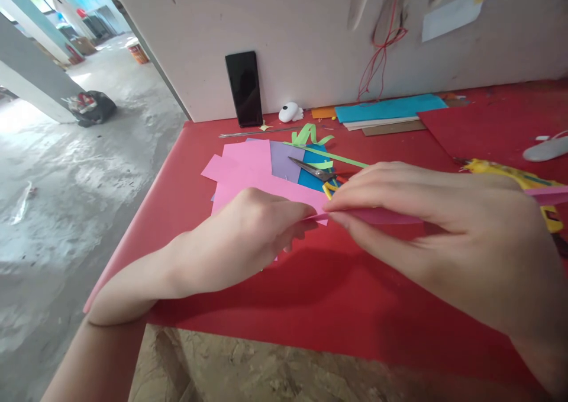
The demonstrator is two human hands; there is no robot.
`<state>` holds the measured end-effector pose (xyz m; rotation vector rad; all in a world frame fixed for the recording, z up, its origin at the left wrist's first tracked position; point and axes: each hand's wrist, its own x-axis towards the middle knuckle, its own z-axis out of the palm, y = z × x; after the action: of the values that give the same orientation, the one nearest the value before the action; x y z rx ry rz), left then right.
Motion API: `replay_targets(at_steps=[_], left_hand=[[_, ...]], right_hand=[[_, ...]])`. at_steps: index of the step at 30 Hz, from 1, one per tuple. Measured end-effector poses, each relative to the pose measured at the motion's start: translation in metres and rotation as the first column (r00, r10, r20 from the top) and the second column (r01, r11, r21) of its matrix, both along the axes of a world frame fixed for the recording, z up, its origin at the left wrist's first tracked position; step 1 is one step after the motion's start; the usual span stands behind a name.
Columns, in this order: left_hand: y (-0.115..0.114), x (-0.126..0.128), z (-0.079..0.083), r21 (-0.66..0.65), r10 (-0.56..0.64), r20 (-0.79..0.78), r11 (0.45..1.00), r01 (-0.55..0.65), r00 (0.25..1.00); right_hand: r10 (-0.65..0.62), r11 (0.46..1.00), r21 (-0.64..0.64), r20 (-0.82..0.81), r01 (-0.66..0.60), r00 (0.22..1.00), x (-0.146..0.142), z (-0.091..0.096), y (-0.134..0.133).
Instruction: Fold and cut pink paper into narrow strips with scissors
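Observation:
Both hands meet over the red table, pinching a narrow pink paper strip (390, 215). My left hand (248, 233) is closed on it with thumb and fingers; most of its fingertips are hidden. My right hand (448, 230) grips it between thumb and forefinger, close to the left fingertips. Part of the strip passes behind the right hand and shows again at the right edge. Behind the hands lie pink paper sheets (244, 165), a purple sheet (284, 160) and a blue sheet (310, 180). Scissors (310, 168) rest on these, their handles partly covered by my right hand.
A black phone (244, 88) leans against the pale wall beside a small white toy (290, 112). Green paper strips (308, 134) curl behind the scissors. Blue paper (390, 108) lies along the wall. A yellow tool (501, 170) sits at right. The red table's (146, 212) left edge drops to concrete floor.

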<state>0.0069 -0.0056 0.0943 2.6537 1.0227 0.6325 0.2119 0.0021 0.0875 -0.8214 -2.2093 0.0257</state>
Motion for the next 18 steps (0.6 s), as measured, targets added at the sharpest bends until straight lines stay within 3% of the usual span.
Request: replay_targets(at_steps=[5,11,18], left_hand=[[-0.005,0.007,-0.002,0.110,0.002,-0.032,0.994,0.002,0.999],[-0.006,0.010,-0.005,0.118,-0.043,0.019,0.992,0.040,0.999],[-0.007,0.003,-0.001,0.125,0.047,-0.018,0.991,-0.044,0.999]], right_hand=[[0.060,0.998,0.013,-0.024,-0.060,0.998,-0.006,-0.001,-0.006],[0.077,0.997,0.030,-0.120,-0.074,0.990,-0.005,-0.007,-0.006],[-0.052,0.998,0.042,-0.055,0.054,0.997,0.006,-0.002,-0.001]])
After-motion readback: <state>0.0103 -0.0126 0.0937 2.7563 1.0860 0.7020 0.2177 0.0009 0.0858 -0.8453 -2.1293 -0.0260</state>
